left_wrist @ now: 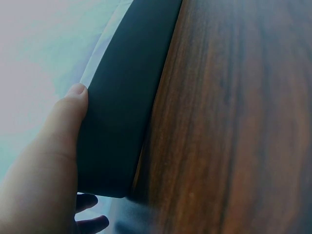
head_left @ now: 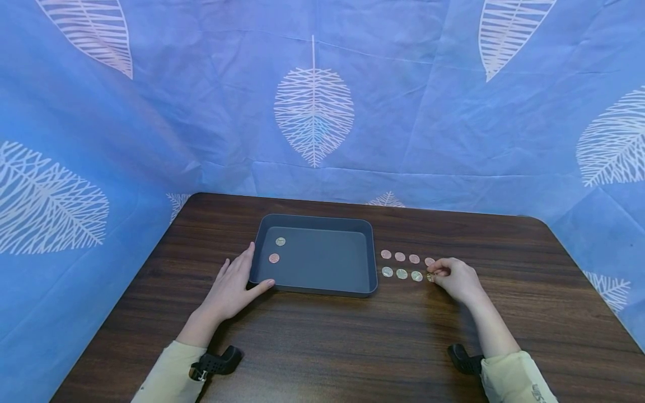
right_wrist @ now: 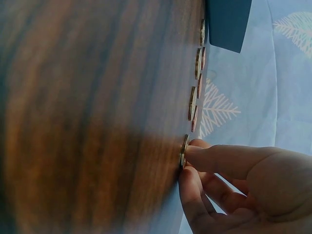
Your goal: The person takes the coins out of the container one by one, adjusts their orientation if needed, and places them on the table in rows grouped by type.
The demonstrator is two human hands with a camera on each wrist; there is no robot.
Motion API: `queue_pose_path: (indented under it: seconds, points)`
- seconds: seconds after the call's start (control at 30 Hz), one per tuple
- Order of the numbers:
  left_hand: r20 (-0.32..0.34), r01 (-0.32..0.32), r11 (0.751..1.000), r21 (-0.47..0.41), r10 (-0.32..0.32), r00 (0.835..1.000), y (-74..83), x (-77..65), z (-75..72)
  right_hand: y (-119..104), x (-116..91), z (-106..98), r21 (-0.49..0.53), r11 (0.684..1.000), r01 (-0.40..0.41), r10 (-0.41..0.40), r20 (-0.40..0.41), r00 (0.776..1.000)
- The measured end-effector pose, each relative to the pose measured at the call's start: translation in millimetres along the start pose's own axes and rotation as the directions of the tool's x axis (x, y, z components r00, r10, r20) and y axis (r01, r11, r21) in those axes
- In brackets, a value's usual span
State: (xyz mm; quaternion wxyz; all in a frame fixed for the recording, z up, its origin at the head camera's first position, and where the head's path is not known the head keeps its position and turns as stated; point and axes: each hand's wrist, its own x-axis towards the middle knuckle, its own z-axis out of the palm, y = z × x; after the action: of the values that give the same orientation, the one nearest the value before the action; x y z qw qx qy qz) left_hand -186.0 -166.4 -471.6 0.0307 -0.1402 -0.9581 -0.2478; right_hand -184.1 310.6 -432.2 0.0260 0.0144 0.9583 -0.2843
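Observation:
A dark grey rectangular tray (head_left: 322, 260) lies on the table with a silvery coin (head_left: 280, 242) and a copper-coloured coin (head_left: 274, 258) inside, near its left end. My left hand (head_left: 229, 291) rests at the tray's near left corner, fingers straight along the left side and thumb on the near rim. To the right of the tray, several coins lie in two rows: copper-coloured ones (head_left: 400, 257) behind, silvery ones (head_left: 401, 273) in front. At the front row's right end, my right hand (head_left: 456, 280) pinches a gold-coloured coin (right_wrist: 184, 152) at the table surface.
A dark wood-grain table (head_left: 327, 347) carries everything. Blue cloth (head_left: 227, 112) with white leaf prints hangs behind and at both sides. Black wrist devices (head_left: 216, 362) sit on both forearms.

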Motion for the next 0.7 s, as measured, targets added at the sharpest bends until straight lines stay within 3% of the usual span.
queue_pose_path:
  seconds: [0.2,0.7]
  points:
    - [-0.001,-0.001,1.0,0.004,0.001,1.0,-0.5,0.7,0.7,-6,-2,0,0.01,1.0,0.018,-0.017,-0.015,1.0]
    - [0.001,0.002,1.0,-0.001,-0.002,1.0,-0.9,-0.4,0.4,-48,2,13,0.075,0.986,0.151,-0.143,-0.103,0.984]
